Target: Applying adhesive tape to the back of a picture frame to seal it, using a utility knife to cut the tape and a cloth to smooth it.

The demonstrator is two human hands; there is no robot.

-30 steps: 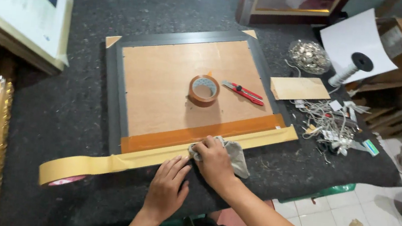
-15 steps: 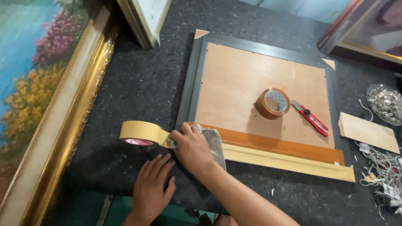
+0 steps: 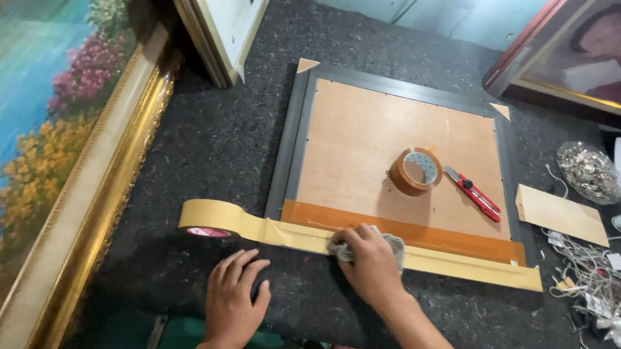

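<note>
Right hand (image 3: 370,262) pressed a grey cloth (image 3: 392,244) onto the tan tape strip (image 3: 462,266) along the frame's (image 3: 288,149) lower edge.
Its grip was closed over the cloth. The tape roll (image 3: 210,218) lay at the strip's left end; the left hand (image 3: 234,297) rested flat, fingers spread, holding nothing, on the felt-covered counter (image 3: 207,133) just below it.

There is a single view, worn on the person's head and looking steeply down and forward over the surface (image 3: 214,141), which is covered in dark felt. It sits close enough that the person's forearms enter from the bottom, at the near edge of the surface, and both hands (image 3: 234,297) lie low in the view. The far edge shows at the top. The left edge is bordered by a gold-framed painting (image 3: 36,153), and the right edge is cut off.
</note>
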